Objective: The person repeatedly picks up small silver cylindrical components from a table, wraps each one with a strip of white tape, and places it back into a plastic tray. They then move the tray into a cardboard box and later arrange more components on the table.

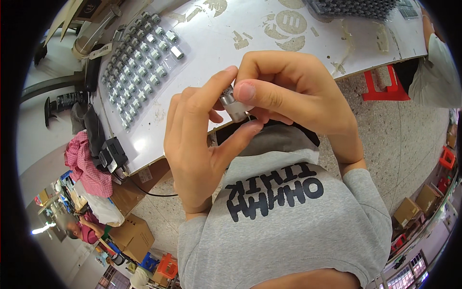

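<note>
In front of my chest, above the table's near edge, both hands hold a small silver metal cylinder (236, 111) that looks like a small motor. My left hand (190, 130) curls round it from the left, with the index finger at its top end and the thumb near its lower end. From the right, my right hand (298, 91) pinches its side between thumb and bent fingers. The fingers partly cover the cylinder. On the table to the left, a clear plastic tray (168, 61) holds several rows of small silver parts with white sides.
The white table (211, 41) has worn patches. Another tray of dark parts (356, 9) lies at its far right. A black box-shaped device (113, 154) with a cable sits at the left edge. A red stool (385, 86) stands right; a co-worker's sleeve (435, 72) shows beyond.
</note>
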`<state>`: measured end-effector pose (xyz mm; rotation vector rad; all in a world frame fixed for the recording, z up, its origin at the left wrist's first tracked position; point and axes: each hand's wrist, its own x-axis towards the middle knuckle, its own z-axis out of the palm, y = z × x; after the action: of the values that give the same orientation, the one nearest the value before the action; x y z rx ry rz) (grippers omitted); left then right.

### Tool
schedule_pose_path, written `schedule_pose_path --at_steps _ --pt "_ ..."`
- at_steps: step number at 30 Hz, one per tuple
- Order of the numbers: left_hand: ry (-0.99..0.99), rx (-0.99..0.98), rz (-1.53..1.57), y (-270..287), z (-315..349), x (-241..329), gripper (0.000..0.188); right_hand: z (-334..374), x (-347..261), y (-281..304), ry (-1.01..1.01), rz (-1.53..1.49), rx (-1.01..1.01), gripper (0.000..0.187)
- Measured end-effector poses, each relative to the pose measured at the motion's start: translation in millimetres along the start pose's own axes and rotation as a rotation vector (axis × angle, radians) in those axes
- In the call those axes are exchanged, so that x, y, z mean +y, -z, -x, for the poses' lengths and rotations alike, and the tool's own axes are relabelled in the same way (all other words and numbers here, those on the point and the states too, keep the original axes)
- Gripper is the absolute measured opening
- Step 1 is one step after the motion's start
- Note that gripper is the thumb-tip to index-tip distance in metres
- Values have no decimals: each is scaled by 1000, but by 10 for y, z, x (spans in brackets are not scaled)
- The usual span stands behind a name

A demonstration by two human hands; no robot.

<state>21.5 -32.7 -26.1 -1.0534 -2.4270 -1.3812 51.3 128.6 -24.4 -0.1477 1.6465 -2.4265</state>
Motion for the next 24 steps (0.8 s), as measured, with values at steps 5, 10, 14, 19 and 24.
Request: schedule_pose_path --at_steps 5,10,14,19,24 --pt "21 -11 31 37 -4 -16 50 -11 -72 66 -108 92 -77 20" --pt "-15 -45 106 137 -29 -15 50 -10 73 49 112 295 -55 15" --pt "1 -88 197 211 -53 -38 47 12 1 82 70 376 -151 15" --pt "178 -59 379 162 -3 -32 42 62 66 -28 87 112 -36 17" --pt "330 1 468 35 102 16 43 43 116 -25 189 92 14 13"
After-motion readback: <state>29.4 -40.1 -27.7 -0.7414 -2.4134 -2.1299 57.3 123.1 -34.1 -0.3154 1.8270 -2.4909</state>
